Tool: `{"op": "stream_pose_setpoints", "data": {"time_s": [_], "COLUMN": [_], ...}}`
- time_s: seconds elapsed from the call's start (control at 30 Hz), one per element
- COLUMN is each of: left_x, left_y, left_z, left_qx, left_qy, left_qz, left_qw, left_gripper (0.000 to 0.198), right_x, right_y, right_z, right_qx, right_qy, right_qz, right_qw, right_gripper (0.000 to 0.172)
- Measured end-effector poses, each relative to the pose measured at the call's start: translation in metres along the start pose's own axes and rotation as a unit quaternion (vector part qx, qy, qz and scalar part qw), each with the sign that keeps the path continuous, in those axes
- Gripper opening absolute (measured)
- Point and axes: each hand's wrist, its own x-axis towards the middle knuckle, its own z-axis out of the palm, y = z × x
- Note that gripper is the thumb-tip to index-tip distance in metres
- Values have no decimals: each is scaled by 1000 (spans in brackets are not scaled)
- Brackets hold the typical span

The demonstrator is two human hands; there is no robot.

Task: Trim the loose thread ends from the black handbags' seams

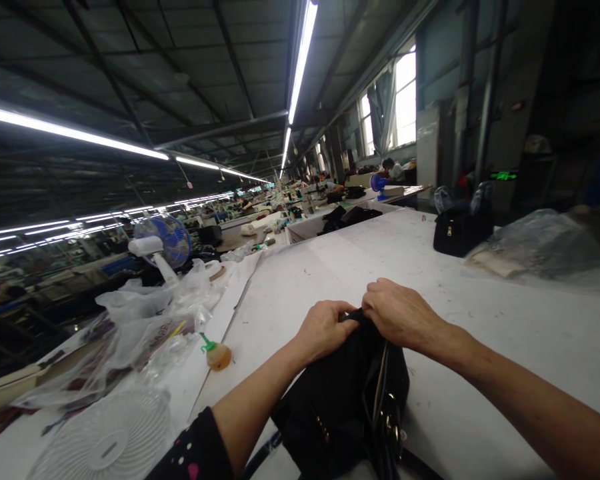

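A black bag with gold-coloured metal fittings and a zip lies on the white table, close to the camera. At the bag's far edge, my left hand pinches the black fabric between thumb and fingers. Right beside it, my right hand grips the same edge with its fingers curled. The inside of the bag is too dark to make out.
Left of the bag stands a small bottle with a green nozzle. Clear plastic bags, a white fan grille and a blue fan are further left. Another black bag and plastic sheeting lie back right.
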Motion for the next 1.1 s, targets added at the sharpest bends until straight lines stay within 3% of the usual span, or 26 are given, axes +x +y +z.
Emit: {"op": "stream_pose_setpoints", "data": {"time_s": [0.2,0.4,0.53,0.67,0.8,0.9,0.97,1.1], "left_x": [-3,1,-5,-24,-40,-42,-41,-38], "left_y": [-2,2,5,-4,-18,-28,-33,-35], "left_z": [-1,1,-5,-28,-50,-52,-52,-56], "left_qx": [1,21,114,129,172,232,266,311], "left_qy": [-8,7,58,122,147,124,105,84], "left_qz": [-18,6,-5,-99,-194,-233,-253,-249], "left_qw": [1000,1000,992,979,955,936,924,913], "left_gripper": [29,27,30,27,22,20,21,27], "right_x": [-2,2,-4,-24,-48,-57,-55,-39], "right_y": [-2,-7,-8,-10,-21,-32,-37,-36], "right_z": [2,5,7,3,7,25,41,64], "right_qx": [-2,3,134,290,384,391,365,355], "right_qy": [6,34,114,208,165,120,125,133], "right_qz": [26,49,66,66,105,80,73,126], "right_qw": [1000,998,982,932,902,909,920,917], "right_gripper": [21,20,11,17,29,48,59,52]}}
